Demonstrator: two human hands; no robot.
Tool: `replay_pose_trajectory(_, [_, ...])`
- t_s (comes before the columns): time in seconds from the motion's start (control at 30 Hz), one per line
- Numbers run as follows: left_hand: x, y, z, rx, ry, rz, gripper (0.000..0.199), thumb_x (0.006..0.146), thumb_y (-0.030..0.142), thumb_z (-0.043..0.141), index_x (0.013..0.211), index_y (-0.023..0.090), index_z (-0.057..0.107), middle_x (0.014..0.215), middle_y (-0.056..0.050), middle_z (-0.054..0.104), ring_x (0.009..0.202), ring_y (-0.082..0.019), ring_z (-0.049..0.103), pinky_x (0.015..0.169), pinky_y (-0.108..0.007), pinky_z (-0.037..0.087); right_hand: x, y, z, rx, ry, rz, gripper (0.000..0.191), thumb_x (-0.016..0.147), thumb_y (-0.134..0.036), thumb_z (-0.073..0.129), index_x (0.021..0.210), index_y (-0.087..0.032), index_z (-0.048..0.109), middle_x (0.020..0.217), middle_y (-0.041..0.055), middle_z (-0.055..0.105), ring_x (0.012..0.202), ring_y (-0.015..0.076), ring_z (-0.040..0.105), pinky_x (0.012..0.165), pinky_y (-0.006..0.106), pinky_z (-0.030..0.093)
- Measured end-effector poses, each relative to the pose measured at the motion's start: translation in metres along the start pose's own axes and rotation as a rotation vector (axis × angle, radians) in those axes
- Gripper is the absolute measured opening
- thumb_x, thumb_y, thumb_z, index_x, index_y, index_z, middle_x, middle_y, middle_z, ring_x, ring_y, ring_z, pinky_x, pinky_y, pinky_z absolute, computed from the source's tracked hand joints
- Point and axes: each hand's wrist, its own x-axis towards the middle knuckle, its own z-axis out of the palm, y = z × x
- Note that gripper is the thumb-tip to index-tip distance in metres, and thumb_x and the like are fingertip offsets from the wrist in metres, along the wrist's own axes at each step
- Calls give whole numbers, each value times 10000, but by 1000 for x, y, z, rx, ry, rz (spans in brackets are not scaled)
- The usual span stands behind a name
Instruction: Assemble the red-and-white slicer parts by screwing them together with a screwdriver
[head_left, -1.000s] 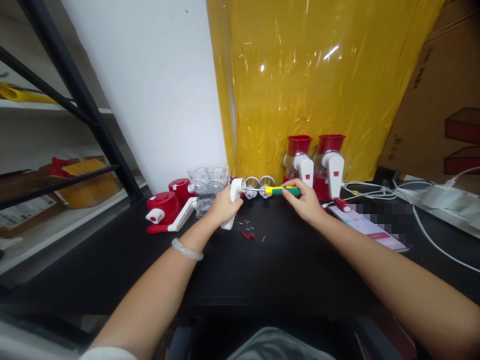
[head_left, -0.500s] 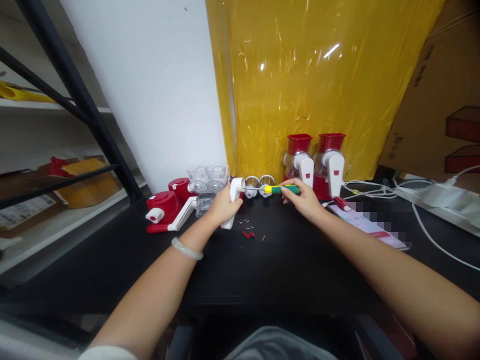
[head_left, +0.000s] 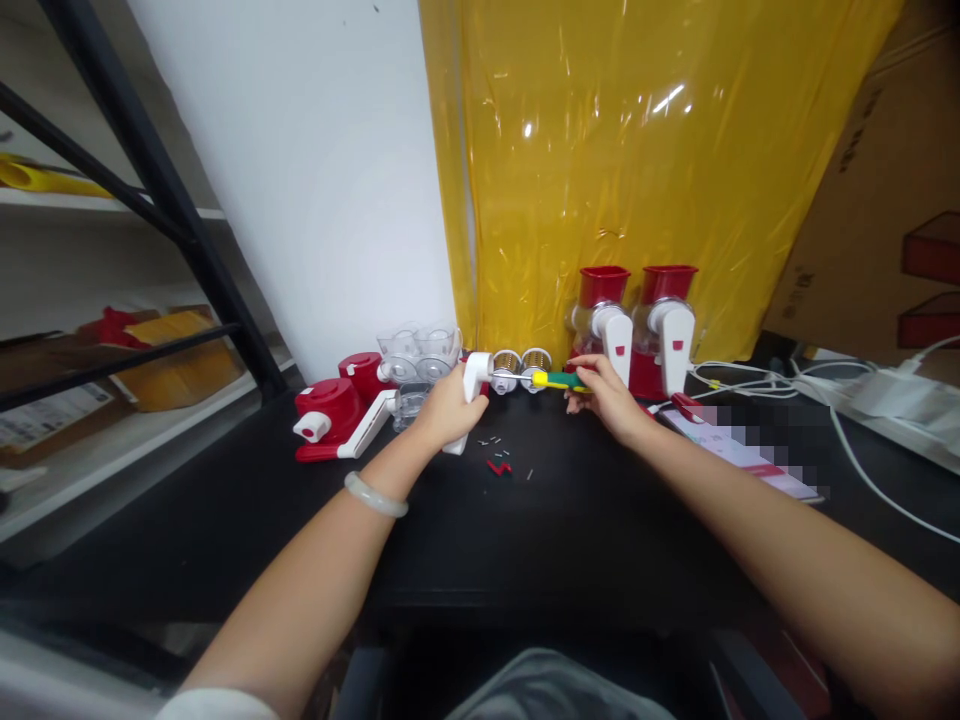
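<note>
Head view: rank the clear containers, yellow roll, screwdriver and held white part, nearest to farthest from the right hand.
1. Screwdriver, in the right hand.
2. White part, in the left hand.
3. Clear containers, left of the white part.
4. Yellow roll, far left.

Location type: indoor workshop corner, arranged as a bench for hand assembly or disassembly. Indicators: a black table [head_left: 517, 545] serves as the work surface; a screwdriver [head_left: 555, 381] with a yellow-and-green handle is in use; small metal parts [head_left: 530, 474] lie loose on the tabletop. Like components are grouped: red bases [head_left: 328, 402], clear plastic housings [head_left: 410, 400], grater drums [head_left: 505, 370]. Two upright red-and-white graters [head_left: 670, 284] stand at the rear. Surroundings: yellow plastic curtain [head_left: 600, 150], shelving [head_left: 150, 440] with packed goods at left, large printed cardboard [head_left: 840, 250] and white cables [head_left: 750, 386] at right.
</note>
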Motion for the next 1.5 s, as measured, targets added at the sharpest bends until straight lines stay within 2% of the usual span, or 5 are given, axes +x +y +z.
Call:
replay_pose_trajectory(0.13, [0, 0, -1, 11, -6, -21, 428, 770, 248, 574, 1192, 176, 563, 1096, -107, 684, 1044, -295, 645, 917, -428, 496, 2, 3, 0, 100, -8, -1, 370, 706, -298, 578, 1036, -256, 416, 758, -73, 583, 528, 118, 613, 552, 304, 491])
replay_pose_trajectory(0.43, [1, -5, 6, -1, -8, -58, 445, 760, 234, 586, 1198, 159, 570, 1104, -119, 680, 1045, -293, 642, 919, -417, 493, 2, -5, 8, 160, 35, 140, 284, 699, -244, 533, 947, -252, 393, 616, -80, 564, 505, 121, 582, 565, 283, 461])
replay_pose_trajectory(0.93, [2, -6, 9, 4, -20, -96, 449, 751, 239, 587, 1190, 146, 558, 1120, -134, 675, 1054, -293, 644, 912, -398, 493, 24, -1, 13, -33, 107, 161, 271, 889, -492, 480, 855, -235, 400, 457, -71, 517, 333, 105, 472, 434, 233, 420])
replay_pose_trajectory(1.2, [-5, -1, 18, -180, -159, -264, 356, 788, 202, 534, 1139, 154, 494, 841, -63, 701, 545, -183, 669, 598, -293, 524, 11, 4, 7, 185, 152, 245, 175, 786, -263, 463, 959, -247, 449, 665, -55, 591, 519, 124, 612, 556, 272, 500])
replay_pose_trajectory(1.5, [-8, 2, 27, -229, -176, -270, 384, 752, 182, 557, 1125, 150, 474, 918, -99, 688, 521, -196, 661, 522, -296, 509, 6, 16, 1, 95, 200, 259, 122, 849, -291, 464, 960, -245, 441, 642, -59, 577, 476, 97, 567, 532, 239, 477])
